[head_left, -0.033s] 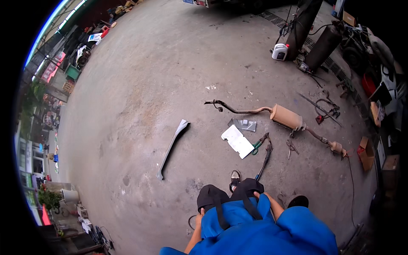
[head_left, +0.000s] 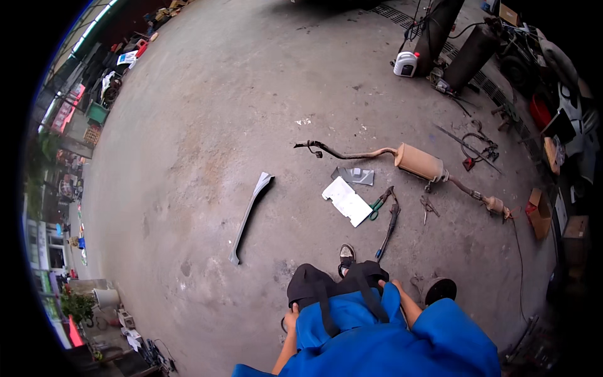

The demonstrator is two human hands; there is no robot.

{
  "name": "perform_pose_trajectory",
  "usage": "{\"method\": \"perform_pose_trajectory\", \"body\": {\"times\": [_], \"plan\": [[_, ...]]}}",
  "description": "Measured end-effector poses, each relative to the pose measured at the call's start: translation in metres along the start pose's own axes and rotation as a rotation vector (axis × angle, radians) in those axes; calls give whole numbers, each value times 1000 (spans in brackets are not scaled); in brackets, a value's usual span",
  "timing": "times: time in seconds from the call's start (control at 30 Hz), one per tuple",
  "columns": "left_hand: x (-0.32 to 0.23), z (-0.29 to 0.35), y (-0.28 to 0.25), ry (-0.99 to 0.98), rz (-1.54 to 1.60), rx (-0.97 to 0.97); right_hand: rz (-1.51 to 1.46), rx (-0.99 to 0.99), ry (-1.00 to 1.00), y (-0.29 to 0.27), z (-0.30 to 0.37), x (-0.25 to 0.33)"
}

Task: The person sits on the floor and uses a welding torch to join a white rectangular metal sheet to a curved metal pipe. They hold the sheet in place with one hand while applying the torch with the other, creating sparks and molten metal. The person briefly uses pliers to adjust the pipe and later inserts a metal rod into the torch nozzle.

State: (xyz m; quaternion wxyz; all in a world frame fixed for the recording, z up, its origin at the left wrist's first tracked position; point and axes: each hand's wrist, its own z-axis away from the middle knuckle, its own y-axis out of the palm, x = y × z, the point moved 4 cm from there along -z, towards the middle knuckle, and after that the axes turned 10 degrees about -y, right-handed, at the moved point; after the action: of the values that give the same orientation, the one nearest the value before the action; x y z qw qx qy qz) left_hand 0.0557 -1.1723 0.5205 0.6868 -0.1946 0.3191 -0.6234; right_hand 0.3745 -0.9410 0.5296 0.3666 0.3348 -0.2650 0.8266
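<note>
My left hand is at the left side of my black-trousered knee, thumb against the cloth, its other fingers hidden. On the far side, my right hand touches the right knee, its fingers mostly covered by cloth and the blue sleeve. I see no tool in either hand. In front of my shoe on the floor lie a white notched sheet, a grey sheet-metal piece, a tool with green handles and a long dark tool with a blue end.
An exhaust pipe with a tan muffler stretches across the right. A curved grey metal strip lies to the left. Gas cylinders, a white jug and an open cardboard box stand farther right. A dark round object is beside my right arm.
The whole view has shifted slightly, so floor objects appear a little higher and farther left. Both hands stay at my knees.
</note>
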Motion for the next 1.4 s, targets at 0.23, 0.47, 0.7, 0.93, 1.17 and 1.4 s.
{"method": "perform_pose_trajectory", "body": {"times": [0.23, 0.47, 0.7, 0.93, 1.17, 1.4], "plan": [[-133, 5, -116, 688, -697, 737, -446, -198, 264, 14, 82, 23], [-334, -146, -58, -4, -1342, 1920, -110, 888, 241, 52, 7, 18], [-430, -457, 157, 500, -636, 475, -508, -681, 596, -5, -237, -227], [-444, -534, 285, 753, -543, 261, 278, -893, 342, -66, -444, -311], [-428, -529, 328, 486, -487, 621, 352, -842, 204, -91, -480, -360], [-491, -489, 266, 444, -293, 954, -330, -542, 278, -114, -454, -285]]}}
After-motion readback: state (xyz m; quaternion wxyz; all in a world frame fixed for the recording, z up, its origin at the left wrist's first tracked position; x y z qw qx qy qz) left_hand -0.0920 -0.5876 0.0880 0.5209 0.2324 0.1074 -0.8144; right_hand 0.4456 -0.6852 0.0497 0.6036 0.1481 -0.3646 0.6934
